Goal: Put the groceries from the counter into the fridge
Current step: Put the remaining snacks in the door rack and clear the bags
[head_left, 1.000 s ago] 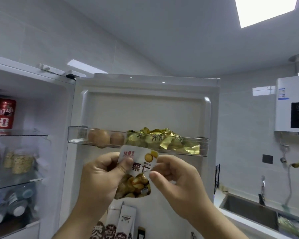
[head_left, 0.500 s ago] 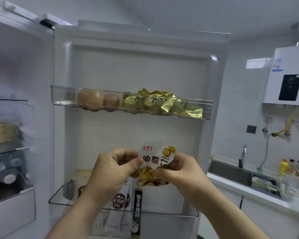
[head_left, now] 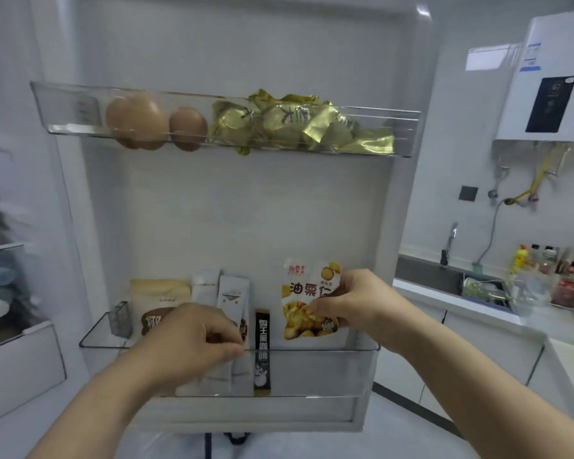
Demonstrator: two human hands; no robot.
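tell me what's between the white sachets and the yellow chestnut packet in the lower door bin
One slim black stick sachet standing upright, shown in the head view.

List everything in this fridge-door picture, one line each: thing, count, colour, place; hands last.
upper shelf: one, clear, high on door
lower shelf: one, clear, low on door
eggs: at least two, brown, upper shelf left
foil packets: several, gold, upper shelf, right of eggs
bag: one, beige, lower shelf left
white sachets: two, white, lower shelf middle
stick sachet: one, black, beside white sachets
chestnut pouch: one, white-yellow, lower shelf right end
water heater: one, white, right wall
sink: one, grey, right counter
left hand: one, fingers curled at white sachets
right hand: one, pinching chestnut pouch
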